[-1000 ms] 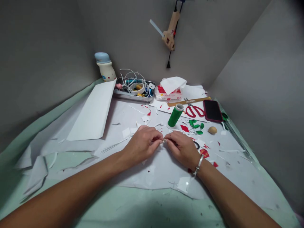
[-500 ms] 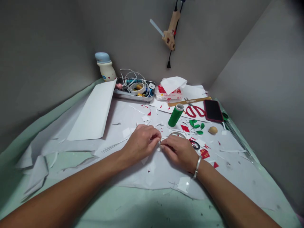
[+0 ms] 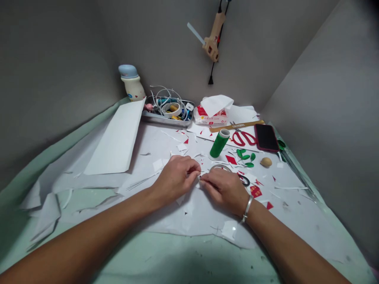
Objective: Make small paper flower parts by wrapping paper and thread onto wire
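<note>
My left hand (image 3: 174, 178) and my right hand (image 3: 224, 190) meet at the fingertips above a white paper sheet (image 3: 189, 221). Between their fingers is a thin white paper strip (image 3: 199, 176), mostly hidden and too fine to make out fully. A thin pale loop (image 3: 216, 167) curves up over my right hand's knuckles, apparently part of that strip. A silver bangle (image 3: 247, 208) circles my right wrist. Small red and white paper scraps lie around both hands.
Beyond my hands stand a green thread spool (image 3: 219, 143), red-handled scissors (image 3: 244, 138) and a phone (image 3: 266, 138). A metal tray of cables (image 3: 166, 122) and a tissue pack (image 3: 211, 116) sit at the back. A glue gun (image 3: 212, 39) hangs on the wall.
Since a second ago my hands have drawn slightly apart and lower, and the thin pale loop now shows above my right hand. Over the last half second they have barely moved.
</note>
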Tool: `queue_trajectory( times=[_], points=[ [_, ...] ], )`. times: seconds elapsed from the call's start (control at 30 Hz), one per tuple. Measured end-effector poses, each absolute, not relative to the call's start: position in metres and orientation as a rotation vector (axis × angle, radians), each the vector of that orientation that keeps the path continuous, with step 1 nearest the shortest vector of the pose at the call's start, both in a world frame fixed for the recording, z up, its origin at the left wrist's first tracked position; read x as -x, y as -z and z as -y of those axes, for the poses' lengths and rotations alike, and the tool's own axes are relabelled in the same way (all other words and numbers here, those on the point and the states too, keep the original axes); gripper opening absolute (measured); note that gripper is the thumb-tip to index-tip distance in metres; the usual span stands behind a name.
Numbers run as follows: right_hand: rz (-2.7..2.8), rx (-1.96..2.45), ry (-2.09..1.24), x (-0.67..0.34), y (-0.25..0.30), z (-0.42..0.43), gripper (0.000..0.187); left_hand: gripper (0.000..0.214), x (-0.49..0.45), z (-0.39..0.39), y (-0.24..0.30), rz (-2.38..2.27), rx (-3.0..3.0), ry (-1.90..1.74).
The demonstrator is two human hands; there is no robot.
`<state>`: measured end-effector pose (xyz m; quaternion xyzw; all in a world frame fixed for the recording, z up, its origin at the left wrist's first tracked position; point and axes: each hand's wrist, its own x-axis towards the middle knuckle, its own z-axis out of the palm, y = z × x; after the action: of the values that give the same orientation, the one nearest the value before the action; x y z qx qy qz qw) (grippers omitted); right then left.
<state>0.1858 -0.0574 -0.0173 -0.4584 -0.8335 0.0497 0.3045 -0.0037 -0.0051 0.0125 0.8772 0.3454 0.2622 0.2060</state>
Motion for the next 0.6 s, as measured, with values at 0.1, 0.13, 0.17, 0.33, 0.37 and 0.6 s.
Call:
queue_trajectory(
  times=[0.1, 0.13, 0.17, 0.33, 0.37, 0.6],
  points=[
    [2.16, 1.176, -0.098, -0.1857, 0.0151, 0.0576, 0.016, 0.012, 0.0033, 0.0052, -0.0084, -0.918, -2.507, -0.674],
    [2.115, 1.198, -0.108, -0.1863, 0.0148, 0.0567, 0.015, 0.012, 0.003, 0.0058, -0.0079, -0.88, -2.516, -0.655],
    [2.067, 1.228, -0.127, -0.1869, 0.0149, 0.0555, 0.015, 0.012, 0.0028, 0.0064, -0.008, -0.843, -2.514, -0.643],
    [2.067, 1.281, -0.221, -0.1872, 0.0174, 0.0535, 0.013, 0.011, 0.0033, 0.0066, -0.0132, -0.863, -2.416, -0.723],
    [2.108, 1.261, -0.215, -0.1865, 0.0176, 0.0545, 0.013, 0.011, 0.0036, 0.0059, -0.0134, -0.893, -2.405, -0.745],
    [2.089, 1.169, -0.151, -0.1857, 0.0142, 0.0568, 0.014, 0.012, 0.0035, 0.0065, -0.0077, -0.873, -2.493, -0.683]
  ],
)
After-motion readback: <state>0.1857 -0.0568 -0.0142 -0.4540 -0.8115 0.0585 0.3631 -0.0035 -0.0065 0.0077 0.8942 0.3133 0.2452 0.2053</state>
